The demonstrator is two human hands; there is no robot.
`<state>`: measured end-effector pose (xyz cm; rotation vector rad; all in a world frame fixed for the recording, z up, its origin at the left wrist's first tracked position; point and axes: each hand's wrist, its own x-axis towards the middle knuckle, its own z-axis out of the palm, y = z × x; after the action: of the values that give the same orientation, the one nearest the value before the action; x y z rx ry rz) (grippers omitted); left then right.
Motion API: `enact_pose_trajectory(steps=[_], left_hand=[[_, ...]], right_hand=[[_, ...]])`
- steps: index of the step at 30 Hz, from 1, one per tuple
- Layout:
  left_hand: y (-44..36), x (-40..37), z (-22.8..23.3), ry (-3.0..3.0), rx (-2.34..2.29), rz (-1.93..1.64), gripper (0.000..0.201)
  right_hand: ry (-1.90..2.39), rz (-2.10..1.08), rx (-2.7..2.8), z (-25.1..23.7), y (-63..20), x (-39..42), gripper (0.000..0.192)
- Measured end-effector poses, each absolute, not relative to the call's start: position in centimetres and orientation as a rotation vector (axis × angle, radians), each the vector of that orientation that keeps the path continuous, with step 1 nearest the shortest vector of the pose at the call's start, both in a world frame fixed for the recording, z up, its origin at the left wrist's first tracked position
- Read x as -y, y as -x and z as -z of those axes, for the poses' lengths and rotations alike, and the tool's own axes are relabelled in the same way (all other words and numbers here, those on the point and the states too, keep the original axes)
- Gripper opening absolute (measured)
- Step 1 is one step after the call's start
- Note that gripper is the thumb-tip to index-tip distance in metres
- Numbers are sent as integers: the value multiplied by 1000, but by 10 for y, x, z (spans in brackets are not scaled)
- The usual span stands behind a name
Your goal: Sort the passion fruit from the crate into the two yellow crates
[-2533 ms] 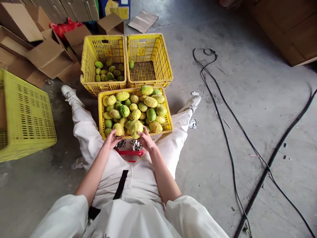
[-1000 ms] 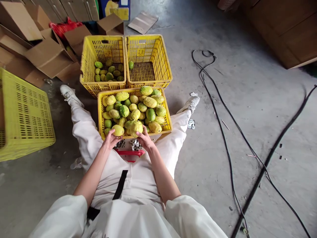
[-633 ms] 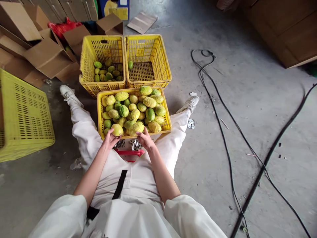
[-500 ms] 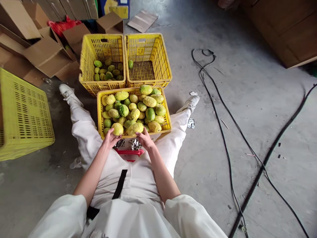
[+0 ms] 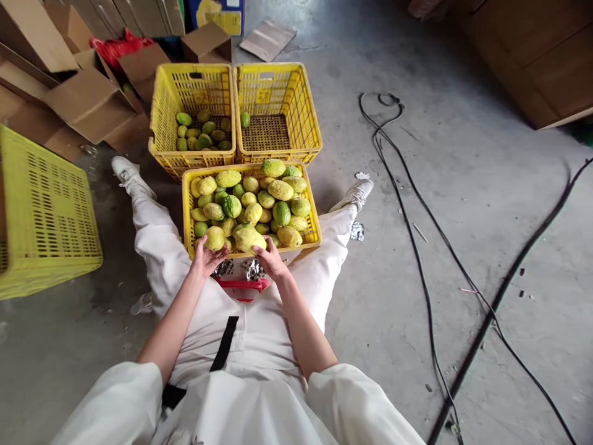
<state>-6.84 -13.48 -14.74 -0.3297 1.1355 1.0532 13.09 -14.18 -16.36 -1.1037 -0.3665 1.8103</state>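
One each, over the near edge of the front crate (image 5: 186, 210): the left hand (image 5: 209, 258) curls its fingers round a round fruit (image 5: 215, 238), the right hand (image 5: 270, 258) pinches a long fruit (image 5: 249, 238) at its right end. Light, cupped pressure should avoid bruising. Past the far edge stand the left rear crate (image 5: 194, 159) and right rear crate (image 5: 278, 154).

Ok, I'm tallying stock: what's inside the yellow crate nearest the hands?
The yellow crate holds piled fruits, yellow and green, some bumpy. Those on top cover its floor, so how many lie beneath can't be told.
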Motion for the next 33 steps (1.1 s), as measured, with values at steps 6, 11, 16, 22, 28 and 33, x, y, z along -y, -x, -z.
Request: enact_pose_trajectory(steps=[6, 11, 16, 22, 28, 33], left_hand=[[66, 134, 146, 352, -1189, -1076, 26], [61, 137, 148, 305, -1196, -1015, 19], [62, 139, 151, 124, -1161, -1075, 12], [70, 140, 157, -441, -1481, -1022, 31], [83, 127, 176, -1411, -2124, -648, 44], [83, 112, 194, -1611, -2171, -303, 50]], right_hand=[[1068, -1823, 376, 162, -133, 142, 69], [1051, -1901, 448, 156, -133, 144, 63], [1030, -1851, 467, 152, -131, 145, 63], [1055, -1842, 471, 149, -132, 145, 60], [1106, -1840, 435, 153, -132, 146, 57], [1117, -1819, 427, 156, -134, 145, 53]])
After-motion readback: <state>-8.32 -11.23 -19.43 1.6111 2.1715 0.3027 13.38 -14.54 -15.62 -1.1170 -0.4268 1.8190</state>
